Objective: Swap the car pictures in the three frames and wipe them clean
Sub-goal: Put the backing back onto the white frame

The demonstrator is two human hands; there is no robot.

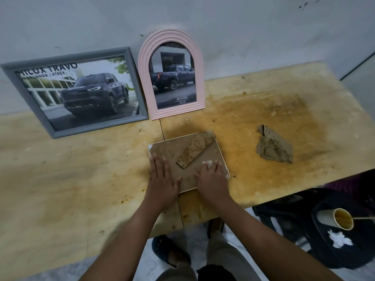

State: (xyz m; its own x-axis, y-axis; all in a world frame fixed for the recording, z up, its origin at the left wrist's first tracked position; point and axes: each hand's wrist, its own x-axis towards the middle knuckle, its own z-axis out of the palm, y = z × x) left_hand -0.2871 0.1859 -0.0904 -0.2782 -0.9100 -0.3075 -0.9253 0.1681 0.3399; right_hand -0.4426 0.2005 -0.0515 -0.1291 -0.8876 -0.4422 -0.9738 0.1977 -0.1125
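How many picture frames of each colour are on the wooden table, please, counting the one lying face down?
Grey rectangular frame, leaning on the wall: 1
Pink arched frame, leaning on the wall: 1
White-edged frame lying face down under the left hand and right hand: 1
Total: 3

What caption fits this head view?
Both hands press a face-down white frame's brown back beside grey and pink arched frames.
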